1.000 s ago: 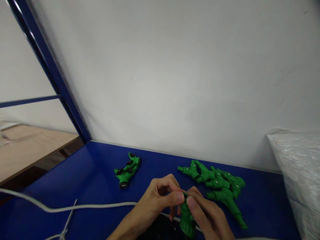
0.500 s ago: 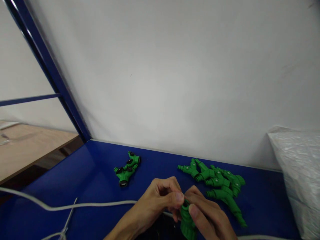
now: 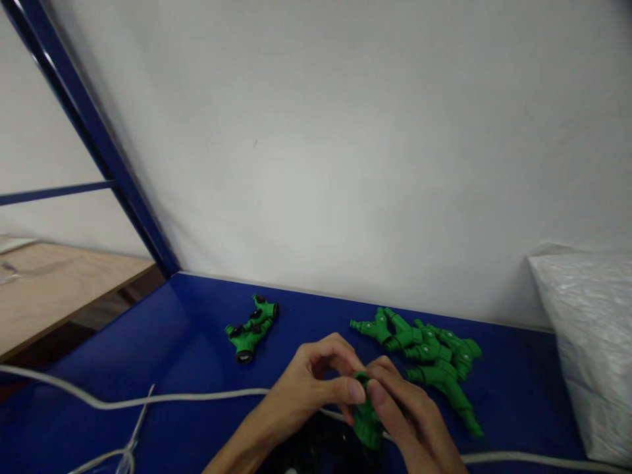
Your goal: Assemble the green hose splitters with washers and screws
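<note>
Both my hands meet low in the middle over the blue table (image 3: 172,342), pinching one green plastic hose fitting (image 3: 367,421). My left hand (image 3: 309,388) grips its top with thumb and curled fingers. From the right, my right hand (image 3: 409,418) holds the fitting's body, thumb tip beside the left thumb. A pile of several bare green fittings (image 3: 429,359) lies just beyond my right hand. Two green fittings with black parts (image 3: 251,329) lie to the left, further back.
A white cable (image 3: 162,397) runs across the table in front of my hands. A white plastic bag (image 3: 587,342) bulges at the right edge. A white wall stands behind the table; a blue frame post (image 3: 93,141) and a wooden surface (image 3: 54,289) are at left.
My hands have shifted slightly up and back with the fitting, and the thumbs have drawn closer together on its top. The other fittings have not moved.
</note>
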`<action>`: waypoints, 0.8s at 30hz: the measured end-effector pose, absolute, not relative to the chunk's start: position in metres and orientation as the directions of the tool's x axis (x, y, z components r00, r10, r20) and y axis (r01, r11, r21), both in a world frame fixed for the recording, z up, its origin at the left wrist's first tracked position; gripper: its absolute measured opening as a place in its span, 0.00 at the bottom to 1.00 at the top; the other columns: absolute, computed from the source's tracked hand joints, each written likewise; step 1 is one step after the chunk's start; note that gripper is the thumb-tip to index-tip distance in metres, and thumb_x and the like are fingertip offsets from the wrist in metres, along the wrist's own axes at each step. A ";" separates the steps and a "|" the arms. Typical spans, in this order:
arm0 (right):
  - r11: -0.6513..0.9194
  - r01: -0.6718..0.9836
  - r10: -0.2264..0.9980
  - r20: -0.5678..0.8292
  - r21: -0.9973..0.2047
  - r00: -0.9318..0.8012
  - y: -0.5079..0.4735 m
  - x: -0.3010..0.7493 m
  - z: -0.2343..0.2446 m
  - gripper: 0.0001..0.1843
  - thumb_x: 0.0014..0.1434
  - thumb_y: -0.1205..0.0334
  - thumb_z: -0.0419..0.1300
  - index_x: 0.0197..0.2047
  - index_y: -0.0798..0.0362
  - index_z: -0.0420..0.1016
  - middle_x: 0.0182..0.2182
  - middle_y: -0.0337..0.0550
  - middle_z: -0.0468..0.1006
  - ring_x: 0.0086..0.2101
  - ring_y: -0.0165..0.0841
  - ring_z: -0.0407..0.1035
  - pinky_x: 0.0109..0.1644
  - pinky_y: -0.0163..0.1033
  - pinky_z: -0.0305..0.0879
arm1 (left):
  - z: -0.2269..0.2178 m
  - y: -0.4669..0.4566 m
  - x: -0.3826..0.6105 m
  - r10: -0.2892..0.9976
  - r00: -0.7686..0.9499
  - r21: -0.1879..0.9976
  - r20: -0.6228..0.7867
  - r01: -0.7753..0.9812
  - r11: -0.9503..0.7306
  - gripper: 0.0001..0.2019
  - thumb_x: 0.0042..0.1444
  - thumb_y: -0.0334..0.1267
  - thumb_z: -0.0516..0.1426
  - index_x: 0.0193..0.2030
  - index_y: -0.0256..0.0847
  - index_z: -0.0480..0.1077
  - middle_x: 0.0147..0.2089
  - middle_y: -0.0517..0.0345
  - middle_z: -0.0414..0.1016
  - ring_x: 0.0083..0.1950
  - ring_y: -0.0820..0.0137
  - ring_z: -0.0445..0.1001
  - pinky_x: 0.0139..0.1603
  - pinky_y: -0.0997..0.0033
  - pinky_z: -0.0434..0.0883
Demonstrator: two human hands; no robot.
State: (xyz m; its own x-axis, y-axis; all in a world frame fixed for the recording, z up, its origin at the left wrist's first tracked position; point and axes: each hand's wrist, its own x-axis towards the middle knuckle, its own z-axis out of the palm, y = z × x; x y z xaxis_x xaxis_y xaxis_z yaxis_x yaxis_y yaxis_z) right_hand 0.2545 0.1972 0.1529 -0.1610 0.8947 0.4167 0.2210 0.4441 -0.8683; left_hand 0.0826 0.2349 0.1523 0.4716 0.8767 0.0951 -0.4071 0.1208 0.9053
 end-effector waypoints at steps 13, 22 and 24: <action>0.415 0.194 0.909 0.398 -0.889 -0.123 0.188 0.258 0.144 0.20 0.62 0.42 0.61 0.49 0.44 0.84 0.45 0.47 0.83 0.48 0.47 0.74 0.53 0.46 0.70 | 0.149 0.238 0.071 0.817 0.576 0.888 0.038 -0.394 0.237 0.08 0.51 0.39 0.69 0.31 0.37 0.78 0.38 0.60 0.66 0.32 0.77 0.72 0.30 0.76 0.78; 0.480 0.137 0.864 0.440 -0.866 -0.246 0.194 0.250 0.163 0.17 0.65 0.44 0.57 0.45 0.42 0.85 0.38 0.46 0.83 0.40 0.44 0.74 0.47 0.45 0.70 | 0.155 0.236 0.078 0.808 0.584 0.874 -0.074 -0.352 0.334 0.16 0.50 0.47 0.68 0.28 0.35 0.72 0.28 0.64 0.62 0.23 0.82 0.62 0.27 0.77 0.76; 0.509 0.139 0.844 0.460 -0.850 -0.276 0.196 0.250 0.166 0.19 0.67 0.45 0.55 0.45 0.42 0.85 0.38 0.46 0.83 0.38 0.43 0.73 0.44 0.44 0.71 | 0.157 0.236 0.080 0.802 0.585 0.860 -0.120 -0.342 0.378 0.17 0.49 0.47 0.69 0.30 0.36 0.71 0.24 0.67 0.60 0.21 0.83 0.59 0.26 0.78 0.75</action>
